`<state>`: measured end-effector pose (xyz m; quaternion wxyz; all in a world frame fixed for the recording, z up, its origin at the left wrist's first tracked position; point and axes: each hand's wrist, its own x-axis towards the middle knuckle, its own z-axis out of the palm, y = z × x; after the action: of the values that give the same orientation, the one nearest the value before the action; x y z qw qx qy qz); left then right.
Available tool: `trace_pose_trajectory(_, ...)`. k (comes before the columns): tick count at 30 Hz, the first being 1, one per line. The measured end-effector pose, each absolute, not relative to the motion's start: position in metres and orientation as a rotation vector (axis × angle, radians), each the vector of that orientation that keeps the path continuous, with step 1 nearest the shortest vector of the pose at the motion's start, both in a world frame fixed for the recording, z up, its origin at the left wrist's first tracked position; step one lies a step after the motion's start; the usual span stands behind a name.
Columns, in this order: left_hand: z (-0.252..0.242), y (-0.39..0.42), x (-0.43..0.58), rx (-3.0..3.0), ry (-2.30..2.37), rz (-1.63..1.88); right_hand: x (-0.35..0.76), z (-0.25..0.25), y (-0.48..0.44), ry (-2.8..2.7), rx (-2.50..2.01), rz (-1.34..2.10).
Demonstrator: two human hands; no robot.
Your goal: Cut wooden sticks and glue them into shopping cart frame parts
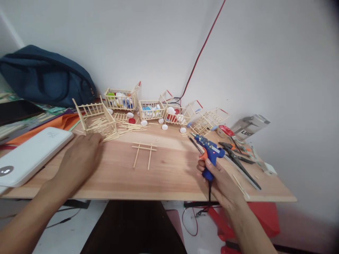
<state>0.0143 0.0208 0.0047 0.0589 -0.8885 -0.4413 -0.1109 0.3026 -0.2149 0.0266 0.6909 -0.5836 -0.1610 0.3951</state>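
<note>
My right hand (218, 176) is wrapped round the handle of a blue hot glue gun (209, 151) with an orange trigger; its nozzle points up and left. My left hand (84, 148) reaches to the near edge of a heap of thin wooden sticks (124, 131), beside an open stick frame (96, 121). Its fingertips are hidden, so I cannot tell whether they grip a stick. Between the hands, several sticks lie crossed as a small frame (144, 147), with two legs toward me and crosspieces at the far end.
Miniature stick carts (150, 109) line the wall, some filled with bottle caps. A white power bank (37, 151) and a blue bag (50, 76) are at left. Pliers (227, 145), a long dark-handled tool (245, 169) and a tipped carton (249, 127) lie at right. The glue gun's cord (209, 190) drops over the front edge.
</note>
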Motion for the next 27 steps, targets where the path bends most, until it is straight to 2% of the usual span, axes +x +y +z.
trace_pose_trajectory(6, 0.005, 0.018, 0.014, -2.688, -1.395, -0.396, 0.294, 0.024, -0.199, -0.382, -1.264, 0.807)
trace_pose_trajectory(17, 0.009, 0.014, 0.017, -2.699, -1.466, -0.471, 0.272, 0.019, -0.184, -0.346, -0.975, 1.092)
trace_pose_trajectory(23, 0.010, 0.013, 0.018, -2.718, -1.499, -0.452, 0.260, 0.009, -0.177, -0.457, -1.006, 1.102)
trace_pose_trajectory(27, 0.009, 0.015, 0.019, -2.732, -1.535, -0.429, 0.255, 0.007, -0.170, -0.530, -1.070, 0.988)
